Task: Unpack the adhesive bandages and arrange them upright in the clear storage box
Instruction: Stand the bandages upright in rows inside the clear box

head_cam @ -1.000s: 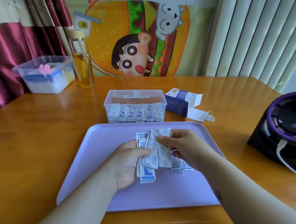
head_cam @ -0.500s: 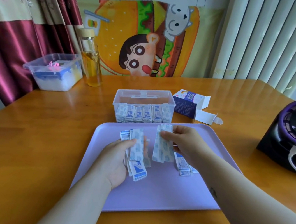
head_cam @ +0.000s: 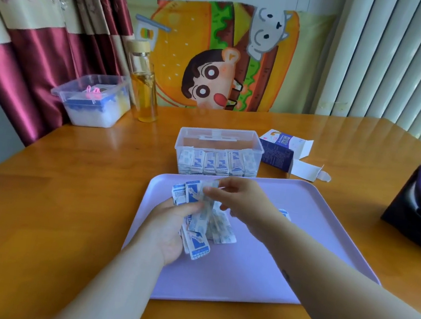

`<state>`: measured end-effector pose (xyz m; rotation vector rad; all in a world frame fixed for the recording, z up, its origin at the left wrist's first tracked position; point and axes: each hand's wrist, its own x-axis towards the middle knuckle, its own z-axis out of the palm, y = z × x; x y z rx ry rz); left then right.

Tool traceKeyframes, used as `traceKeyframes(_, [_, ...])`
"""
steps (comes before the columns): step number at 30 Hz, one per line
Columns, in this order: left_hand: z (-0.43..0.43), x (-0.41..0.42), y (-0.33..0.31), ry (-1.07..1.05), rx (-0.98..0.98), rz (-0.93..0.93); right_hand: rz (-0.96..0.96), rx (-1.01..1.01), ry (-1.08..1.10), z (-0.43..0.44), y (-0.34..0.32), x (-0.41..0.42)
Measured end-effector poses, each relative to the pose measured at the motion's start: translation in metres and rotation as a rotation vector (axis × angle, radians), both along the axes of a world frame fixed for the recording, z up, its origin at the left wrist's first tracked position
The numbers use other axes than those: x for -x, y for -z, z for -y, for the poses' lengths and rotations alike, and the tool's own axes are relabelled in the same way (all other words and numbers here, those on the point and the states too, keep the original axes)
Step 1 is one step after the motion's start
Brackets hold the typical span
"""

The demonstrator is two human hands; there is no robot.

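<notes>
- Bright, soft daylight came from the right through the vertical blinds (head_cam: 394, 57).
- Pale glare lay on the glossy wooden table (head_cam: 52, 192), strongest near the blinds.
- Faint, soft shadows sat under the forearms on the purple tray (head_cam: 302, 225).
- The right hand (head_cam: 241, 203) and the bandages (head_cam: 204, 217) were motion-blurred; print unreadable.
- Wide-angle distortion bent the curtain (head_cam: 33, 29) and the blinds at the frame edges.

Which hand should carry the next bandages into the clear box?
Probably right. The right hand pinches the top of the bandage stack and sits nearer the clear box; the left hand grips the stack from below.
</notes>
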<state>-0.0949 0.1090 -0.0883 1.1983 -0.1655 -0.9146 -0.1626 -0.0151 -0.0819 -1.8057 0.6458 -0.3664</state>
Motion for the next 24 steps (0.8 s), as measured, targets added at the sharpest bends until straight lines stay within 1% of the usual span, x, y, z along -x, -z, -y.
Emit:
traceKeyframes(3, [0.000,0.001,-0.001,0.023,-0.009,-0.047,0.031,0.017,0.068,0.005,0.001,-0.001])
traceKeyframes(6, [-0.005,-0.005,-0.003,-0.038,-0.005,-0.135,0.024,-0.005,0.136,0.013,-0.001,0.001])
traceKeyframes(7, [-0.006,-0.008,-0.002,-0.066,0.006,-0.134,-0.015,0.020,0.122,0.016,0.001,0.002])
traceKeyframes(9, [-0.008,-0.014,-0.002,-0.095,0.024,-0.111,-0.107,0.134,0.088,0.019,0.006,0.003])
traceKeyframes(11, [-0.007,-0.014,-0.002,-0.073,0.019,-0.099,-0.086,0.210,0.115,0.018,0.006,0.004])
traceKeyframes(12, [-0.006,-0.012,-0.002,-0.045,0.006,-0.098,-0.051,0.201,0.109,0.016,0.003,0.004])
traceKeyframes(14, [0.000,-0.005,-0.002,0.031,-0.036,-0.089,-0.006,0.107,0.016,0.014,-0.002,0.005])
traceKeyframes(15, [0.004,0.000,-0.003,0.067,-0.048,-0.082,-0.016,0.067,-0.040,0.012,-0.004,0.005])
traceKeyframes(17, [0.013,0.011,-0.003,0.102,-0.028,-0.096,-0.018,0.049,-0.077,0.011,-0.005,0.007])
traceKeyframes(19, [0.021,0.021,-0.006,0.100,0.021,-0.176,0.008,0.041,-0.004,0.019,-0.006,0.012])
traceKeyframes(21, [0.026,0.026,-0.009,0.096,0.046,-0.257,0.015,0.052,0.123,0.033,-0.009,0.024])
traceKeyframes(24, [0.032,0.029,-0.010,0.113,0.051,-0.266,-0.035,0.079,0.247,0.056,-0.010,0.048])
